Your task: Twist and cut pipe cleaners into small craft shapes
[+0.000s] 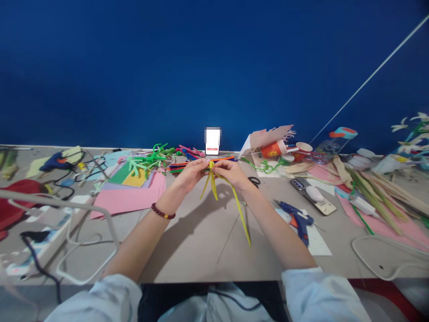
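Above the middle of the table, both hands meet on a yellow pipe cleaner (240, 210), bent into a loop and several hanging strands. My left hand (191, 175) pinches it from the left, near the top loop. From the other side, the thumb and fingers of my right hand (234, 173) close on it, and one long strand trails down below that hand. Beneath them, a thin wire stem (231, 234) lies on the table. A bundle of coloured pipe cleaners (176, 167) is just behind my left hand. Black scissors handles (255, 181) show beside my right wrist.
A lit phone (212, 142) stands against the blue wall. Left are pink paper (129, 199), green pipe-cleaner shapes (140, 165) and a power strip (42, 239) with cables. Right are a blue glue gun (298, 219), another phone (303, 185), paper cups (274, 149) and dried leaves (375, 197).
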A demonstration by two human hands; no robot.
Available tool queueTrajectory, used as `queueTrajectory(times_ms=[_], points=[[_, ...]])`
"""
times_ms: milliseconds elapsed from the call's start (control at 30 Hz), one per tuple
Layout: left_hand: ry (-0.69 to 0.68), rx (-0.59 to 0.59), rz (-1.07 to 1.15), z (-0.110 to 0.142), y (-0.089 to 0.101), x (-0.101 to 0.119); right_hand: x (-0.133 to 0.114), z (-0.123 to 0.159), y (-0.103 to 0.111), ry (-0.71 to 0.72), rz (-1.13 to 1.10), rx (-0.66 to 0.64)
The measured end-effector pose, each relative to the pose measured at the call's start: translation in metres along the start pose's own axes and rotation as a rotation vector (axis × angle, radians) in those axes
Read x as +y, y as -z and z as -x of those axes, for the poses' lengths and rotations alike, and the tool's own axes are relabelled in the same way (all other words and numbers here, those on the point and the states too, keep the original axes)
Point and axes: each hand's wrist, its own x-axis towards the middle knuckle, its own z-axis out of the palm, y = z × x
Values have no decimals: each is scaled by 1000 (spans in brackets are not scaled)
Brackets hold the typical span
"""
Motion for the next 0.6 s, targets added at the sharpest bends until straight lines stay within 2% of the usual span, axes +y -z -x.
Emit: queueTrajectory(times_ms=[200, 367, 600], points=[[-44, 78, -52, 0, 0, -2, 0, -1, -2, -11, -44, 90], [-43, 21, -254, 2, -1, -3, -1, -1, -3, -28, -42, 158], [-61, 32, -252, -1, 1, -6, -8, 0, 2, -82, -61, 118]])
